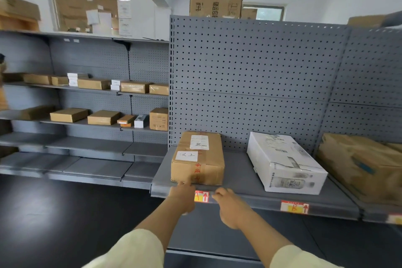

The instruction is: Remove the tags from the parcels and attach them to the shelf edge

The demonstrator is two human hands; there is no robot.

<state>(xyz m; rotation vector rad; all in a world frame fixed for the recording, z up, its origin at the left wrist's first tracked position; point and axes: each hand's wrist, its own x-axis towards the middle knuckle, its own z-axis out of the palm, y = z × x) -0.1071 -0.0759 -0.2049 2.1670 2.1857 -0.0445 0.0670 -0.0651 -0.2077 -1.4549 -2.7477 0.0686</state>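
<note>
A brown cardboard parcel [199, 159] with white labels sits on the grey shelf [239, 172], and a white box [285, 163] stands to its right. A red and yellow tag [201, 196] lies on the shelf edge [256, 204] below the brown parcel. My left hand [182, 197] presses the edge at the tag's left side, fingers touching the parcel's base. My right hand [230, 206] pinches the tag's right end against the edge. A second red tag [294, 207] is stuck further right on the edge.
A brown paper-wrapped parcel [365, 167] fills the shelf at far right, with a third tag [394, 218] below it. Grey pegboard [250, 76] backs the shelf. Another shelf unit [87, 93] at left holds several small boxes. The floor is dark.
</note>
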